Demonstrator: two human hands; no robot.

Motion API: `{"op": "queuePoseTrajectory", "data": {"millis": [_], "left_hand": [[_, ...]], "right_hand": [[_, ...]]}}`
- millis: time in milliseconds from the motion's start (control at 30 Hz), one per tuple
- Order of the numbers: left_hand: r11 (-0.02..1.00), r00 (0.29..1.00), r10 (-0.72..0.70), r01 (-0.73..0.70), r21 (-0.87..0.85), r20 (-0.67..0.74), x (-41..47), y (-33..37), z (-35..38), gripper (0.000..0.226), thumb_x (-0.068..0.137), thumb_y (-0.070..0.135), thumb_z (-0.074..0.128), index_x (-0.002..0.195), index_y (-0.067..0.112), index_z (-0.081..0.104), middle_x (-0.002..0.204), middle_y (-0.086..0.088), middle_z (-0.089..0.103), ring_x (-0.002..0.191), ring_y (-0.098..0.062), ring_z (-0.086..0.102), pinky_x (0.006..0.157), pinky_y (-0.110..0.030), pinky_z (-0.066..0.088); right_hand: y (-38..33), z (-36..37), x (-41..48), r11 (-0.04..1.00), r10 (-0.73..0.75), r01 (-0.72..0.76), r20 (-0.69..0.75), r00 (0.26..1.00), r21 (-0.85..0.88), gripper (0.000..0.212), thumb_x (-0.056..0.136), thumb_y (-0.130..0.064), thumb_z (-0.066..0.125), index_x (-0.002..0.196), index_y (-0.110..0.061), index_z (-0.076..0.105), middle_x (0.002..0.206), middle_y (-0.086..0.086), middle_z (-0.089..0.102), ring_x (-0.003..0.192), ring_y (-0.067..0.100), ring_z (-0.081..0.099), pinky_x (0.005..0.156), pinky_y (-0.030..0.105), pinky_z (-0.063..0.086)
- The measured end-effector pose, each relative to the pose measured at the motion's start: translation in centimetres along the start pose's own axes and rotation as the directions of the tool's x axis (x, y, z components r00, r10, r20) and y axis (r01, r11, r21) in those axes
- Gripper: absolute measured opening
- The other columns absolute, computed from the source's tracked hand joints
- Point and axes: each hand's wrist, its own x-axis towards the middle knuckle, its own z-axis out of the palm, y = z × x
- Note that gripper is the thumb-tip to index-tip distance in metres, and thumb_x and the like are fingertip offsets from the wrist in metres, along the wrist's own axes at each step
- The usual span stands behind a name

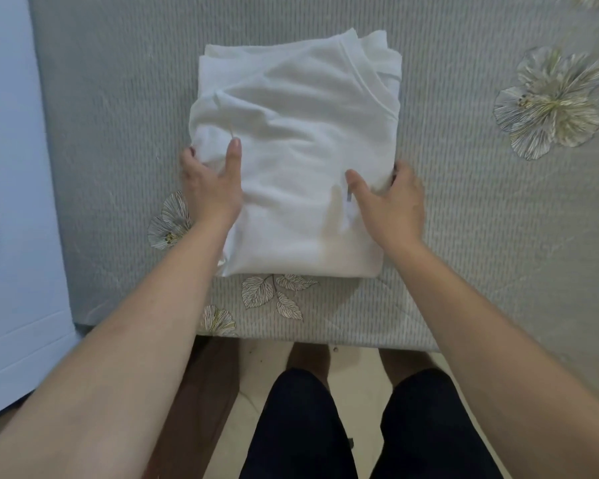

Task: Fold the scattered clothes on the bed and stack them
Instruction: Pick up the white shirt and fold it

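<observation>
Presently, the person stands at the foot edge of the bed, both bare forearms reaching out over it. A folded white garment [298, 133] lies flat on the grey bedspread [464, 219], near the bed's near edge and roughly centred between the arms. Several layers show at its far edge, and a seamed band runs diagonally across its far right corner.

The left hand [210, 181] grips the garment's left edge: the thumb lies on top of the cloth and the fingers curl round the side. The right hand [391, 202] grips the right edge likewise, with the thumb laid across the top and the fingers tucked round the edge. The hands are well apart, with the width of the garment between them.

The bedspread bears a large flower print [548, 102] to the right of the garment and a leaf print [277, 292] just beside its near edge. A pale blue-white panel [14, 202] borders the bed on the left. Below the bed edge are the person's dark shorts [298, 426] and a light floor [253, 375].
</observation>
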Motion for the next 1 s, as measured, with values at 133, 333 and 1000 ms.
{"op": "queuePoseTrajectory", "data": {"millis": [133, 333, 1000], "left_hand": [[0.983, 0.996, 0.078, -0.083, 0.165, 0.036, 0.2, 1.3, 0.6, 0.089, 0.079, 0.075, 0.056, 0.137, 0.009, 0.042, 0.129, -0.01, 0.057, 0.12, -0.032, 0.055, 0.1, -0.041, 0.043], [0.934, 0.967, 0.251, -0.255, 0.251, 0.049, -1.6, 1.5, 1.4, 0.097, 0.093, 0.053, 0.057, 0.158, 0.009, 0.0, 0.151, -0.014, 0.042, 0.129, -0.032, 0.049, 0.1, -0.039, 0.039], [0.502, 0.495, 0.861, -0.864, -0.038, 0.12, -28.5, 28.0, -11.1, 0.067, 0.097, 0.038, 0.056, 0.155, 0.031, 0.025, 0.128, -0.016, 0.057, 0.101, -0.038, 0.06, 0.079, -0.039, 0.047]], "right_hand": [[-0.9, 0.2, 0.7, 0.998, -0.056, 0.056, 0.022, 0.998, 0.008, 0.083, 0.081, -0.065, 0.067, 0.142, -0.017, 0.038, 0.131, -0.003, 0.056, 0.116, 0.021, 0.057, 0.087, 0.031, 0.044], [-0.9, 1.1, 1.2, 0.981, -0.18, 0.18, 0.007, 0.984, -0.075, 0.082, 0.09, -0.05, 0.065, 0.153, -0.014, 0.027, 0.136, 0.008, 0.048, 0.12, 0.029, 0.051, 0.094, 0.034, 0.038], [-3.9, -36.1, -18.1, 0.863, -0.454, 0.243, -0.469, 0.758, -0.442, 0.068, 0.099, -0.047, 0.053, 0.158, -0.026, 0.026, 0.124, 0.017, 0.053, 0.087, 0.042, 0.06, 0.065, 0.038, 0.037]]}}
